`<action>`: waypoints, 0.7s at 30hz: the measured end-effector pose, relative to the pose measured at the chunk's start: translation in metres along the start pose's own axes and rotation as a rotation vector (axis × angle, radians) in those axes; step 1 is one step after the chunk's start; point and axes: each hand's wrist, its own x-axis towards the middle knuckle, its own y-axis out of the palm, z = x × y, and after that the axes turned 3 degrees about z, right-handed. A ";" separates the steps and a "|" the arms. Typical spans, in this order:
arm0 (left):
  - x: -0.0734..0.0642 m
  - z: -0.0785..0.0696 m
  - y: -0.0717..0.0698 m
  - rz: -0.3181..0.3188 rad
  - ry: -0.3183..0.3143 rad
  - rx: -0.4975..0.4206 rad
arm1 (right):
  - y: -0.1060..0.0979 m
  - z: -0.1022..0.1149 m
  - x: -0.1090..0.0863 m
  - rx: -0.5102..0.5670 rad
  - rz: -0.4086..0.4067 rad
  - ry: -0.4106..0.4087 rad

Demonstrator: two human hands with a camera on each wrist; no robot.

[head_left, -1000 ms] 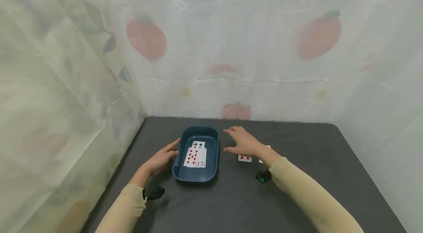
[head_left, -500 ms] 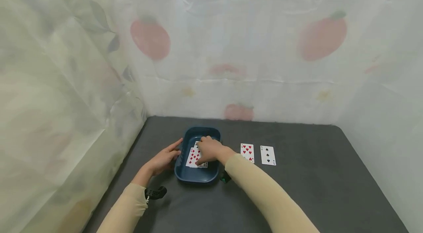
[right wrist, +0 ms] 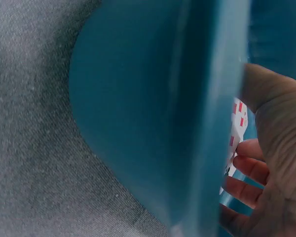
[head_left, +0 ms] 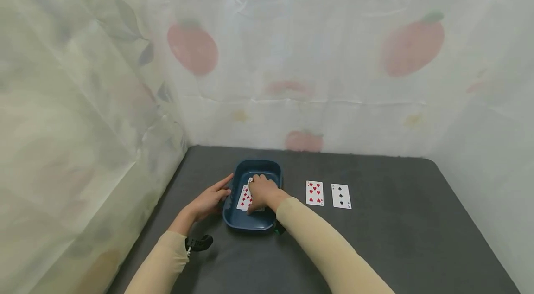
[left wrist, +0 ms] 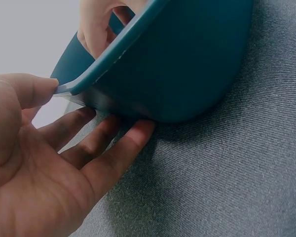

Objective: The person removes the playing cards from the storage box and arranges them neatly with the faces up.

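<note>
A dark blue tray (head_left: 248,227) lies on the table with overlapping playing cards (head_left: 244,200) inside, a diamonds card on top. My left hand (head_left: 207,202) is at the tray's left side. In the left wrist view its thumb touches the rim while its slightly bent fingers rest against the outer wall (left wrist: 172,74). My right hand (head_left: 262,191) reaches over the tray's right rim onto the cards, thumb towards the near end and fingers towards the far end. In the right wrist view the tray wall (right wrist: 133,98) hides part of the cards (right wrist: 240,118); a firm hold is not visible.
To the tray's right, a hearts card (head_left: 314,193) and a three of spades (head_left: 341,196) lie face up on the dark grey table (head_left: 400,220). A black band (head_left: 201,243) sits at the left wrist. Fruit-patterned sheets (head_left: 292,67) enclose the table.
My right hand has moved left from above the table into the tray and onto the cards. This uncovers the hearts card and three of spades. The left hand stays at the tray.
</note>
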 end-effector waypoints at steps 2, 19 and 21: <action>-0.001 -0.001 0.000 -0.001 0.001 0.002 | 0.001 0.000 0.001 0.016 -0.001 0.007; -0.005 0.000 -0.002 -0.018 0.001 0.013 | 0.005 -0.001 0.006 0.084 0.006 -0.004; -0.006 0.000 -0.002 -0.018 0.000 0.015 | 0.005 -0.002 0.005 0.092 0.012 -0.019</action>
